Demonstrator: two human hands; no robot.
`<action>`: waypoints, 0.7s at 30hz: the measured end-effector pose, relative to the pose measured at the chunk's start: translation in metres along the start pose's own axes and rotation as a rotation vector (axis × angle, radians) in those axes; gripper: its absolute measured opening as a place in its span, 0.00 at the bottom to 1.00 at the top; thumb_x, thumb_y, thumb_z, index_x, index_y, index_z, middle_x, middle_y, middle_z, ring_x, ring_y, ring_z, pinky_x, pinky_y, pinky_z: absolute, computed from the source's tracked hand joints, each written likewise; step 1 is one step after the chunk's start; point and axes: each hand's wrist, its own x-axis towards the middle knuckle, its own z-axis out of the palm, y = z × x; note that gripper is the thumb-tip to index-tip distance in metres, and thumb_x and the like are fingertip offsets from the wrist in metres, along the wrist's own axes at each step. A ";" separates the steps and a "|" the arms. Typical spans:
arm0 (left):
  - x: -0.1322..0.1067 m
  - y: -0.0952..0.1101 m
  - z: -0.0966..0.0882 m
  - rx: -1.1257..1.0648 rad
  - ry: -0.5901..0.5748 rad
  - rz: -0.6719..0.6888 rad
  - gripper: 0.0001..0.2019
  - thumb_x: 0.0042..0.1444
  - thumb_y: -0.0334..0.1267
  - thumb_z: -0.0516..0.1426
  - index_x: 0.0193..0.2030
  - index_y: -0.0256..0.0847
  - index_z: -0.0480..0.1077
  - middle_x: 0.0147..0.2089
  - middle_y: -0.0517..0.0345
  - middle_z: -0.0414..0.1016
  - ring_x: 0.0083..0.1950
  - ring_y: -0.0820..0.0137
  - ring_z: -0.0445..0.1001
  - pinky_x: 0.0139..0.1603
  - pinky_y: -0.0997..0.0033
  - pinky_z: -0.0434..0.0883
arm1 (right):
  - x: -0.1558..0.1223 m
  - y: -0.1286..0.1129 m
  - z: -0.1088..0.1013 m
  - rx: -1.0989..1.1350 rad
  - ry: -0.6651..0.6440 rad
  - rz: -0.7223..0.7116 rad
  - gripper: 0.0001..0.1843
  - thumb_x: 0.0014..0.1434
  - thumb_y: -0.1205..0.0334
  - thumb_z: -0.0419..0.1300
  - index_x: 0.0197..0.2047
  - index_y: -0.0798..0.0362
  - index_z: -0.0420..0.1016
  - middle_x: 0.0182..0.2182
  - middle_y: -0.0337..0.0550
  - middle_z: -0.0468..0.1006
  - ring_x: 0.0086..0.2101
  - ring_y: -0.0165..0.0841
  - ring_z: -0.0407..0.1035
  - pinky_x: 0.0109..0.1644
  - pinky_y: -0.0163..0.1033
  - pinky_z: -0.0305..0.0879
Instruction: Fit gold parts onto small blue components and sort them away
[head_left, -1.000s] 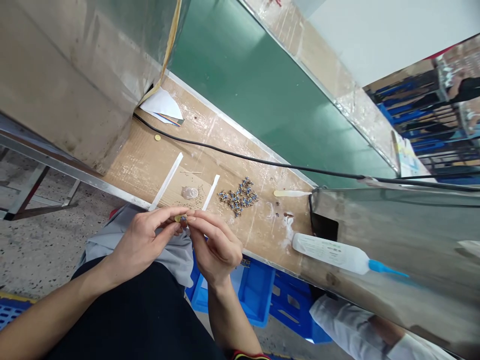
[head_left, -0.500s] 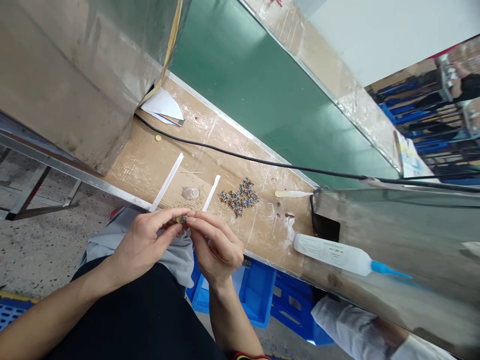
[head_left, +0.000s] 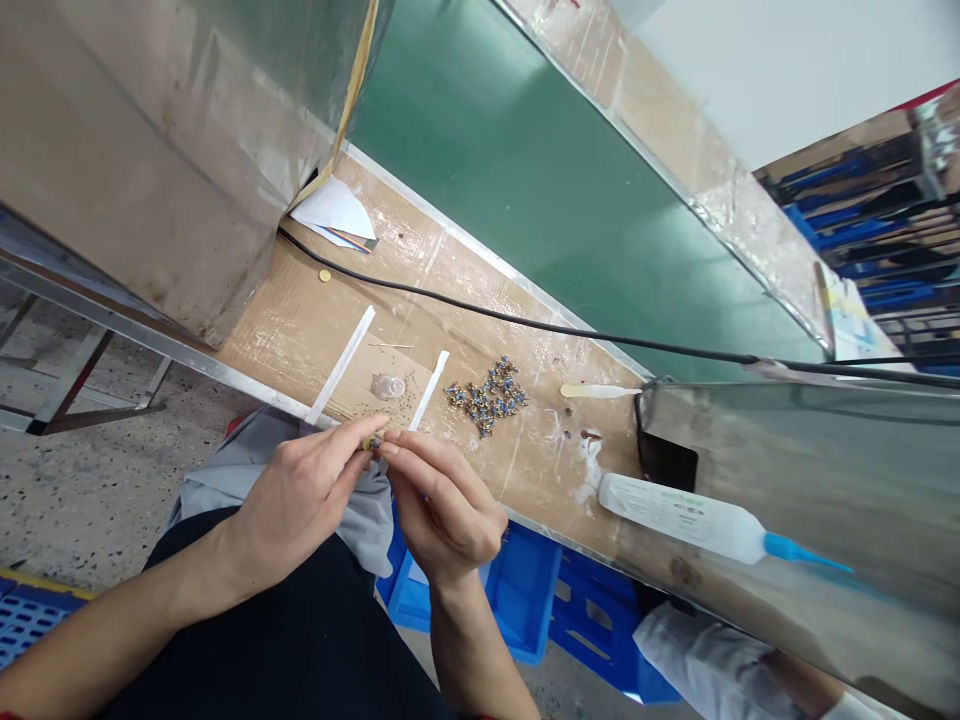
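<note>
My left hand (head_left: 307, 490) pinches a small yellowish piece (head_left: 369, 443) between thumb and forefinger, just over the table's front edge. Close against it, my right hand (head_left: 446, 500) is closed, its thumb and forefinger meeting at the same piece; whether they hold a separate part is too small to tell. Beyond the hands lies a cardboard sheet (head_left: 360, 375) held by white tape strips, with a small clear dish (head_left: 389, 386) and many tiny bits scattered on it. A pile of small blue and brass-coloured parts (head_left: 487, 397) sits to the right.
A black cable (head_left: 465, 310) crosses the table (head_left: 300, 320). A white bottle with a blue nozzle (head_left: 682, 518) lies at the right, near a pale flat stick (head_left: 600, 391). A blue bin (head_left: 525, 590) is below the edge. Another person's sleeve (head_left: 690, 655) shows at the lower right.
The view has shifted slightly, so the scene sits a little further right. Both hands stay together at the small piece, with the fingers slightly moved.
</note>
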 end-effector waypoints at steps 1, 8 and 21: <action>-0.001 0.000 0.000 0.016 0.002 0.017 0.19 0.79 0.29 0.57 0.71 0.43 0.76 0.66 0.52 0.88 0.64 0.61 0.89 0.67 0.64 0.85 | -0.001 0.000 0.000 -0.009 0.001 -0.020 0.27 0.69 0.78 0.69 0.66 0.45 0.84 0.54 0.48 0.90 0.51 0.41 0.88 0.51 0.46 0.91; -0.004 -0.001 0.003 0.074 -0.016 0.053 0.20 0.80 0.29 0.55 0.74 0.42 0.72 0.65 0.49 0.87 0.63 0.60 0.89 0.64 0.64 0.85 | -0.007 0.001 0.002 -0.051 0.000 -0.120 0.32 0.68 0.78 0.71 0.71 0.48 0.81 0.56 0.51 0.90 0.53 0.45 0.88 0.52 0.49 0.92; -0.003 0.008 -0.005 -0.039 -0.072 -0.057 0.15 0.80 0.30 0.54 0.64 0.49 0.76 0.50 0.59 0.90 0.53 0.64 0.91 0.54 0.68 0.84 | -0.024 0.001 0.001 -0.154 0.032 -0.187 0.30 0.66 0.75 0.75 0.68 0.46 0.83 0.60 0.46 0.89 0.52 0.47 0.89 0.54 0.52 0.94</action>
